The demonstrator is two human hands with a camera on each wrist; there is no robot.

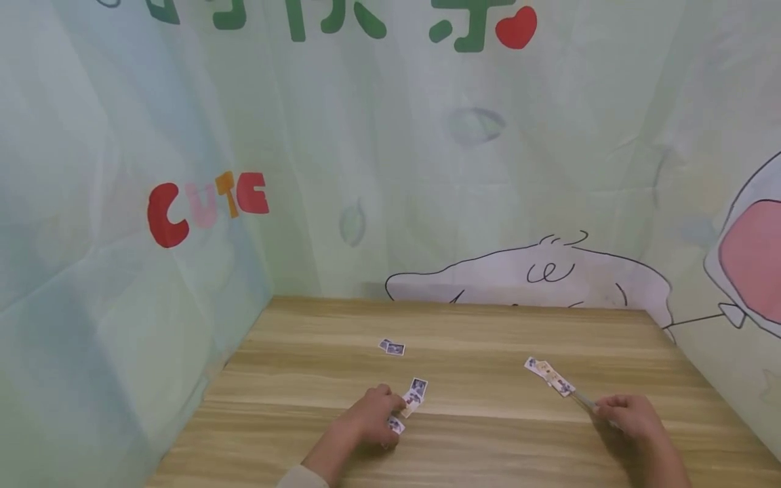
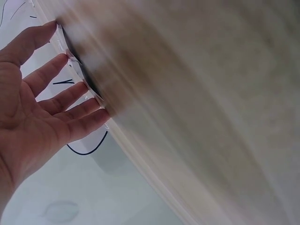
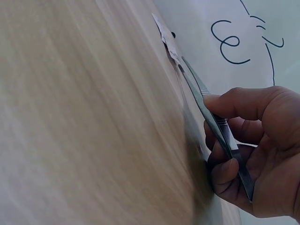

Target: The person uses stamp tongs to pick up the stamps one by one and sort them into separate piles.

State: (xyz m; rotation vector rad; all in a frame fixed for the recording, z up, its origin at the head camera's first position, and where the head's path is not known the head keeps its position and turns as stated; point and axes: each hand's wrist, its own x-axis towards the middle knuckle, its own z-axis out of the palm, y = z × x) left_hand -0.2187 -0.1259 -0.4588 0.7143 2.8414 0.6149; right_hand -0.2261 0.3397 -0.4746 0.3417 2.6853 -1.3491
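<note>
My left hand (image 1: 373, 415) reaches down to the table with its fingers spread and only slightly bent. Its fingertips touch small printed paper pieces (image 1: 413, 401), which lie overlapped on the wood. Another such paper (image 1: 396, 425) lies between thumb and fingers, partly hidden. My right hand (image 1: 631, 415) grips metal tweezers (image 3: 212, 123) between thumb and curled fingers. The tweezers' tips stand slightly apart, right by the near end of an overlapping row of printed papers (image 1: 552, 378). Whether the tips touch the row, I cannot tell.
Two more printed papers (image 1: 394, 349) overlap farther back on the wooden table (image 1: 476, 447). A pale printed cloth (image 1: 403, 169) hangs behind the table's back edge and along its left side, with more cloth at the right.
</note>
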